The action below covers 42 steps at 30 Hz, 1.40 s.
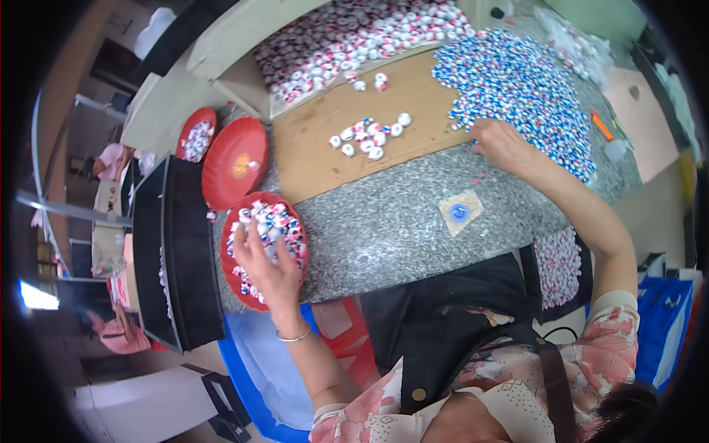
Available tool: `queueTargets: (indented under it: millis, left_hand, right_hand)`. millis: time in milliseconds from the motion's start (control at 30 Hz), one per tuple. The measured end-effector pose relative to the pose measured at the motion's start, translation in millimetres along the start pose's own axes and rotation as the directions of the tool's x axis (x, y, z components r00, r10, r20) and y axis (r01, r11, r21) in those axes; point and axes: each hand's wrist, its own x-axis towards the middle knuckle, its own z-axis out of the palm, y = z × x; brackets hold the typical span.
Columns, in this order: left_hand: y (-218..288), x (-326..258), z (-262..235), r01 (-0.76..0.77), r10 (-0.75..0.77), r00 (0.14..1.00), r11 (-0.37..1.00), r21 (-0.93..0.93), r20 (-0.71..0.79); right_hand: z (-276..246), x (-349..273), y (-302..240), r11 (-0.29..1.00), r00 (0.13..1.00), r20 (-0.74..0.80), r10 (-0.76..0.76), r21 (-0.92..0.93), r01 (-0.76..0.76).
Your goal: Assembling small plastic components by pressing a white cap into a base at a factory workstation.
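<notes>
My left hand (267,267) lies palm down in a red plate (228,272) heaped with small white, pink and blue round parts, fingers spread among them. My right hand (502,144) reaches far across the grey speckled table (384,229) to the near edge of a big heap of blue and white round pieces (524,81); its fingertips are in the pieces, and whether they pinch one is hidden. A little cluster of white round caps (368,136) lies on a brown cardboard sheet (325,148) between the hands.
Two more red plates (235,161) (196,134) stand left of the cardboard. A tray of pink-and-white caps (347,40) sits at the back. A blue ring on a small tan square (459,213) lies mid-table. A black box (173,258) stands at the left, and other people sit beyond it.
</notes>
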Motion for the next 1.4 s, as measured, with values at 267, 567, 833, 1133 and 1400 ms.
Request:
queueTargets:
  millis: [267, 567, 833, 1133, 1400]
  left_hand:
    - [47, 60, 122, 0.15, -0.058, 0.976, 0.879, -0.452, 0.212]
    - [21, 78, 197, 0.238, -0.042, 0.911, 0.866, -0.441, 0.409]
    - [83, 25, 96, 0.66, 0.145, 0.736, -0.375, -0.651, 0.662]
    - [121, -74, 79, 0.722, 0.343, 0.607, -0.614, -0.319, 0.717]
    - [140, -58, 61, 0.801, 0.368, 0.553, -0.48, -0.357, 0.748]
  right_hand:
    - [-6, 12, -12, 0.978, 0.996, 0.02, -0.084, -0.191, 0.086]
    - [-11, -105, -57, 0.623, 0.861, 0.003, 0.509, 0.689, -0.371]
    - [0, -127, -50, 0.981, 0.959, -0.276, 0.066, 0.193, -0.012]
    - [-14, -106, -62, 0.934, 0.951, -0.26, 0.167, 0.35, -0.068]
    - [-4, -121, -57, 0.962, 0.921, -0.337, 0.194, 0.248, -0.112]
